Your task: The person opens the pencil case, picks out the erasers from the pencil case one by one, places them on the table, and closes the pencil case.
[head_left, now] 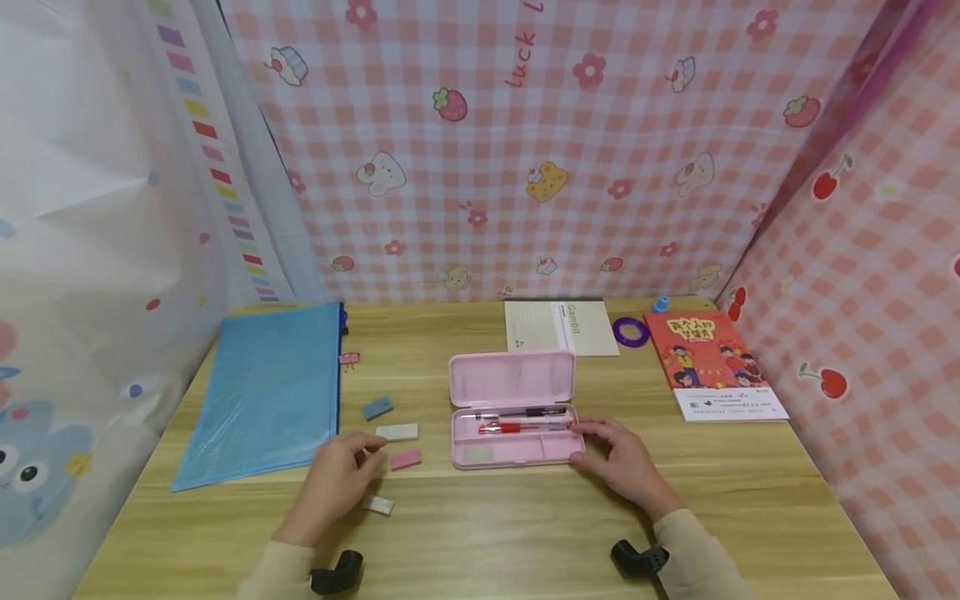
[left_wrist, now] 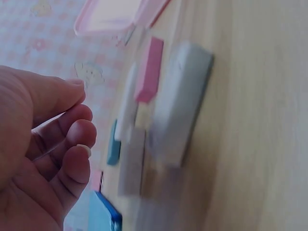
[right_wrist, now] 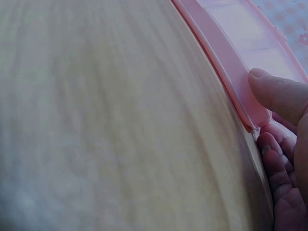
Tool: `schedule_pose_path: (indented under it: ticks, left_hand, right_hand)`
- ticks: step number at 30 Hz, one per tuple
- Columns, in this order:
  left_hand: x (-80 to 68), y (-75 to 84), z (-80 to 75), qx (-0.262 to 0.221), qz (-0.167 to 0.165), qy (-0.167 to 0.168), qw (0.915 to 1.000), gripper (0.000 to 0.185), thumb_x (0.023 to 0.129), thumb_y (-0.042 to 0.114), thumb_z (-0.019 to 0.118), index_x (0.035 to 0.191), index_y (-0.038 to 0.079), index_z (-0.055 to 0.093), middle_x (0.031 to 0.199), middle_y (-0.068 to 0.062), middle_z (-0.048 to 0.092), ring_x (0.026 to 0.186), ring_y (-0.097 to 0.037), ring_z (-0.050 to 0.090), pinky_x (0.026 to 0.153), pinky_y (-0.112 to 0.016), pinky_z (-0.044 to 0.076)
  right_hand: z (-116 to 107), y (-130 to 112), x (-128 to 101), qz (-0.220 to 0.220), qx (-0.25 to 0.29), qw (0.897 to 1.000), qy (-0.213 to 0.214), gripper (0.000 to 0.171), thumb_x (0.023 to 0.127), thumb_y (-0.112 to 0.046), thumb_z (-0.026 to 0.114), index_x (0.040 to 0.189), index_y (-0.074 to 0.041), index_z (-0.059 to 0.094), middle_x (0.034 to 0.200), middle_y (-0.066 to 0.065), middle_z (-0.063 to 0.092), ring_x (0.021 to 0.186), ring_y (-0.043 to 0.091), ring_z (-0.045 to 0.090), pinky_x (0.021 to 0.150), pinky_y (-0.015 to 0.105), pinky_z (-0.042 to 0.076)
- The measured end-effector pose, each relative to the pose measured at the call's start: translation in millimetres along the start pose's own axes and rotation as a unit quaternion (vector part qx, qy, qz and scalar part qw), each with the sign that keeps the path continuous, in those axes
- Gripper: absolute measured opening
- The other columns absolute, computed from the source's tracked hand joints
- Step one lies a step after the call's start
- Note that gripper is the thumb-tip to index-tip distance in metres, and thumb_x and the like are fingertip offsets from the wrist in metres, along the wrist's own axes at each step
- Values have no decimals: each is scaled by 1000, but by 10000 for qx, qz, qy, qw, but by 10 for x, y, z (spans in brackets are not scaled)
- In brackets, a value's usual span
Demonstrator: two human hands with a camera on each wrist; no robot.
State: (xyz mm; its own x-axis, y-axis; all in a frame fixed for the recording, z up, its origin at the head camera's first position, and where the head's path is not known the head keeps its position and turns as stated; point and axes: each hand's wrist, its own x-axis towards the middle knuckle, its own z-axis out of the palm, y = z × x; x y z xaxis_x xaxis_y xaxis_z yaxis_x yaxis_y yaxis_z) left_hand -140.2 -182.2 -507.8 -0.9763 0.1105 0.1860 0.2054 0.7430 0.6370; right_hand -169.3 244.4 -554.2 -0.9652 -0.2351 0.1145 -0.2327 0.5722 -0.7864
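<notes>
An open pink pencil case [head_left: 512, 408] lies mid-table with a black pen [head_left: 525, 412], a red pen [head_left: 517, 427] and a pale eraser inside. My right hand [head_left: 592, 442] grips its right end. The right wrist view shows the thumb on the case's rim [right_wrist: 231, 53] and the fingers [right_wrist: 274, 163] curled at its corner. My left hand [head_left: 360, 458] hovers with loosely curled fingers and holds nothing. Around it lie a white eraser [head_left: 397, 432], a pink eraser [head_left: 406, 459], a blue eraser [head_left: 377, 407] and a greyish eraser [head_left: 377, 504]. In the left wrist view the greyish eraser [left_wrist: 180, 103] is nearest, and the pink eraser [left_wrist: 149, 70] is beyond it.
A blue zip pouch [head_left: 266, 392] lies at the left with a small pink clip [head_left: 349, 358] beside it. At the back are a notebook [head_left: 558, 327], a purple ring [head_left: 631, 332] and a red book [head_left: 708, 362]. Patterned cloth walls enclose the wooden table [head_left: 510, 533].
</notes>
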Motion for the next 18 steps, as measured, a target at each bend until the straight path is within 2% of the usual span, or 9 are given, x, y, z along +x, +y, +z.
schedule_pose_path:
  ticks: [6, 11, 18]
  left_hand:
    - [52, 153, 97, -308, 81, -158, 9994, 11, 86, 9, 71, 97, 9, 74, 82, 5, 64, 65, -7, 52, 56, -23, 45]
    - [76, 264, 163, -494, 196, -130, 9985, 13, 85, 12, 74, 97, 8, 74, 83, 5, 64, 65, -7, 53, 57, -23, 46]
    - [129, 365, 226, -492, 391, -87, 9980, 12, 85, 8, 73, 97, 8, 74, 83, 8, 63, 68, -6, 52, 59, -22, 47]
  right_hand:
    - [6, -1, 5, -25, 39, 10000, 29, 39, 79, -31, 80, 114, -18, 69, 123, -3, 59, 120, 20, 52, 102, 46, 39]
    - [11, 5, 7, -48, 42, 10000, 34, 39, 79, -33, 80, 114, -18, 69, 123, -4, 59, 119, 20, 52, 101, 46, 39]
    - [4, 1, 7, -47, 32, 10000, 19, 40, 79, -33, 79, 114, -18, 69, 123, -4, 59, 120, 20, 51, 102, 46, 39]
